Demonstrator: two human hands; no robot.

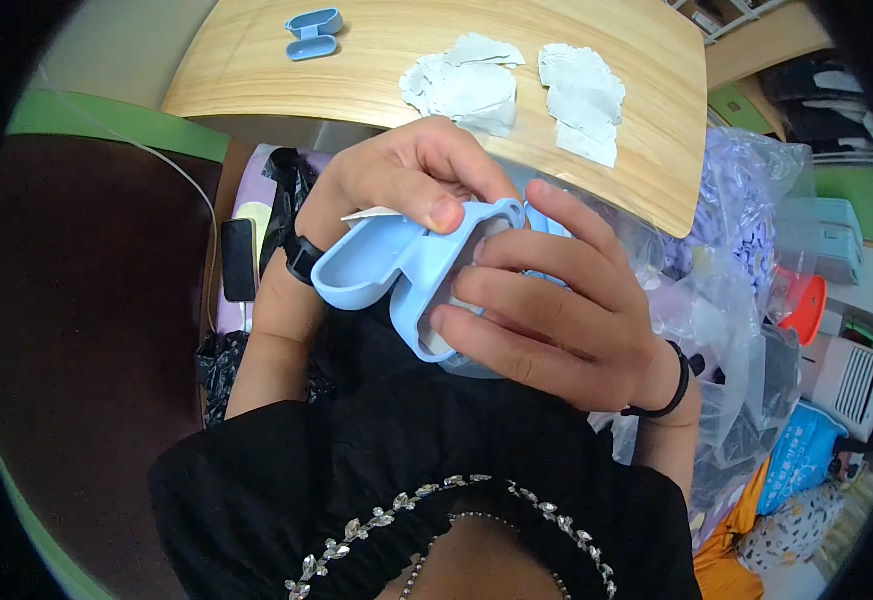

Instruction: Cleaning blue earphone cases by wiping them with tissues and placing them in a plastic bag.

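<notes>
In front of my chest I hold a light blue earphone case cover [362, 262], hinged apart into two hollow halves. My left hand [387, 175] is closed on its upper edge, with the thumb pressed near the hinge. Several fingers of my right hand [567, 305] curl into the larger half, against a pale greyish-white lining. A thin white edge of paper or sticker [372, 213] sticks out beside my left thumb. More light blue shapes [547, 218] show behind my right fingers, mostly hidden. Another blue case cover [314, 35] lies unfolded at the table's far left.
On the wooden table [357, 85] lie two clusters of white paper-like pieces [467, 85], [585, 100]. A phone [240, 260] with a cable is at my left, by black plastic bags [290, 185]. Clear plastic bags [732, 370] and a red object [805, 310] are at right.
</notes>
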